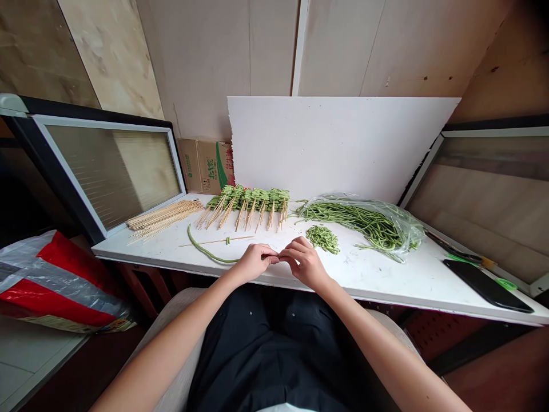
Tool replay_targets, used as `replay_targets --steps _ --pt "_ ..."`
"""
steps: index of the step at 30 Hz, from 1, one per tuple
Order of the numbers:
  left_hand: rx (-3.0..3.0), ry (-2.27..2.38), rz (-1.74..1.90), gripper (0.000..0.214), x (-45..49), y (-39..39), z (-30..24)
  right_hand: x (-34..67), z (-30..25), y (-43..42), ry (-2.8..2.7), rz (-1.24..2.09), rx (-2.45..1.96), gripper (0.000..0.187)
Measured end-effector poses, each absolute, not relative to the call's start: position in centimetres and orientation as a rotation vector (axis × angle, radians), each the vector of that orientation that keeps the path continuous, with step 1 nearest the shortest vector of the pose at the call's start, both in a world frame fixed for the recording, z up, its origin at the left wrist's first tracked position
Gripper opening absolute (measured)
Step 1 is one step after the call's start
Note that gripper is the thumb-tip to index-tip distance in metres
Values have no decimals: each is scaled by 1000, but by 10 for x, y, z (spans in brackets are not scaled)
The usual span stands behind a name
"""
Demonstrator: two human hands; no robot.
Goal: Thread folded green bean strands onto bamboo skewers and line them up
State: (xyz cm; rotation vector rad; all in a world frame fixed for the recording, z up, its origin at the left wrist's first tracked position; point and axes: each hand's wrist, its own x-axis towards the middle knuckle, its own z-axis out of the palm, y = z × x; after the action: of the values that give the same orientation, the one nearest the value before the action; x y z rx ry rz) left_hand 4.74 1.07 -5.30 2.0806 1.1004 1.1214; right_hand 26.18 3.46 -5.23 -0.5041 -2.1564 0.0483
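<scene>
A long green bean (210,255) curves over the front of the white table and runs into my left hand (256,261), whose fingers are closed around it. Right beside it, my right hand (303,261) pinches at the bean's end, the fingertips of both hands nearly meeting. The bean's tip is hidden by the fingers. Behind my left hand lies a bamboo skewer (201,242) with a small knotted piece of bean (227,240) on it. Just past my right hand is a small heap of short bean ends (322,238).
Skewered beans (257,199) stand in bundles at the back, left of a clear bag of long beans (369,220). Loose skewers (160,218) lie at the left. A black phone (486,284) and scissors (454,249) lie right. A cardboard box (206,165) stands behind.
</scene>
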Motion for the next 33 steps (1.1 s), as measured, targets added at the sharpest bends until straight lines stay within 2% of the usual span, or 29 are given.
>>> replay_targets --steps 9,18,23,29,33 --pt "2140 1027 1250 23 53 4 -49 253 -60 31 -1832 509 -623 13" --pt "2051 945 1286 22 52 11 -57 252 -71 41 -1687 829 -686 24" --pt "1955 948 1192 22 48 16 -63 271 -59 54 -1758 620 -787 26" --pt "2052 1102 1204 31 40 22 -67 304 -69 91 -1824 349 -1139 48" --pt "2073 1118 1214 36 37 24 -67 311 -80 99 -1906 333 -1294 38"
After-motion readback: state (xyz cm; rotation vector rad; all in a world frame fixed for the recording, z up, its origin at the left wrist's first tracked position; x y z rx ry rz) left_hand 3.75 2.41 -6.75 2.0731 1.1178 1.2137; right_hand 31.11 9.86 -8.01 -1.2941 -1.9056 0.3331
